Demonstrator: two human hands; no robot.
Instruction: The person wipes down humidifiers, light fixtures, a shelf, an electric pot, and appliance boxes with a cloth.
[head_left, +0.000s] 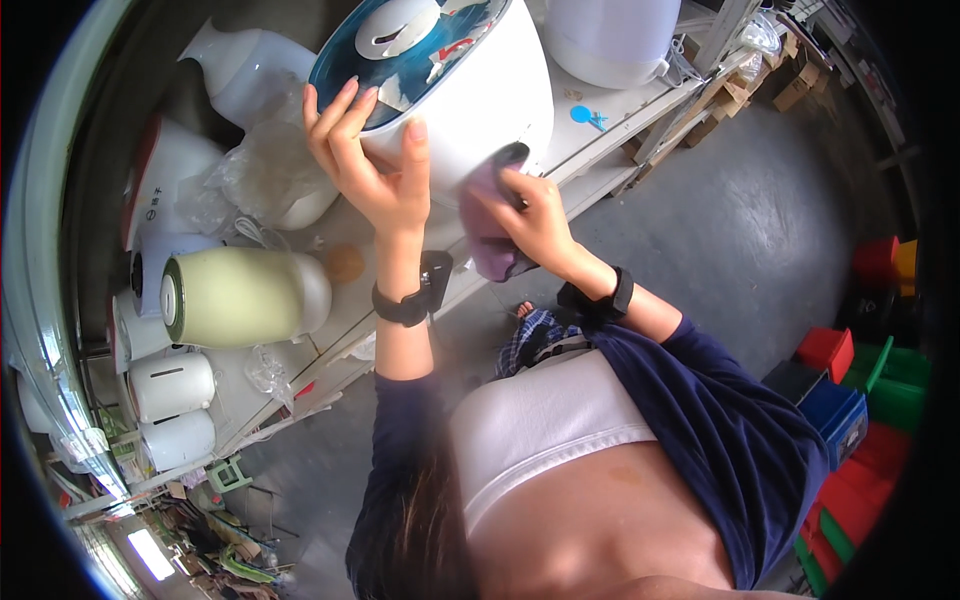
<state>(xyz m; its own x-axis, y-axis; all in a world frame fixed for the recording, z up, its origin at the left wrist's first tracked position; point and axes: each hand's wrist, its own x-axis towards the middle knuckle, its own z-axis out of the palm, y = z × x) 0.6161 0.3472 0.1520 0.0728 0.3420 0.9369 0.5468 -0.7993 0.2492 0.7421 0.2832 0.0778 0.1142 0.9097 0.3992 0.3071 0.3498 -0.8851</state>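
A large white humidifier (480, 97) with a glossy teal top (341, 56) stands on the shelf, tilted in the view. Torn white scraps and a red-marked one cling to that top around a white slotted cap (397, 28). My left hand (371, 161) grips the near rim, fingers on the teal surface and thumb against the white side. Bunched in my right hand (536, 221) is a purple cloth (487, 225), blurred, against the lower side by a dark spot. Each wrist wears a black strap.
A pale green humidifier (240, 298), a white vase-shaped one (255, 71) and plastic bags (262, 172) crowd the left. Farther right stand a pale lilac appliance (611, 37) and a small blue plastic piece (581, 115). Coloured bins (825, 352) sit on the floor at right.
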